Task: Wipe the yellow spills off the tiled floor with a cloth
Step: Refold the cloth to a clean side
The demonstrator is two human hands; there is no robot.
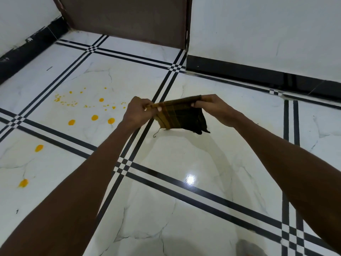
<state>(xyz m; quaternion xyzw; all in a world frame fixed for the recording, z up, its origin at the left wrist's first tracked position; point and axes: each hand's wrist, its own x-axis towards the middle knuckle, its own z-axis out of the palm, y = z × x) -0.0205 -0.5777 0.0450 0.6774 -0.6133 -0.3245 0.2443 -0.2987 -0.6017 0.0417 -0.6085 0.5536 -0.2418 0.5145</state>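
- Though it is folded into a small pad, the cloth (180,115) hangs limp below its top edge, so I judge it soft, light and without any stiffness of its own; it will take whatever shape the hands give it.
- The left hand (137,112) pinches the left end of the cloth's upper edge, fingers curled round it.
- The right hand (212,106) pinches the right end of the same edge, thumb on top and fingers beneath.
- Between the two hands the top edge is pulled fairly taut, while the lower part droops and a loose thread dangles from the bottom; the cloth is in the air above the floor (175,182), not touching it.
- The cloth is dark with yellow-brown stripes; I cannot tell whether it is damp or dry.
- The spills (94,117) lie on the tiles to the left of the hands: several larger yellow drops and a scatter of fine specks beyond them, with two more drops nearer the left edge. None looks wiped yet.
- For wiping, a flat palm spread over the bunched pad would probably serve better than a pinch at the edge, since a pinched corner would only drag and fold over.
- The glossy tiles look smooth, so the cloth should slide easily; the drops may smear before they lift.
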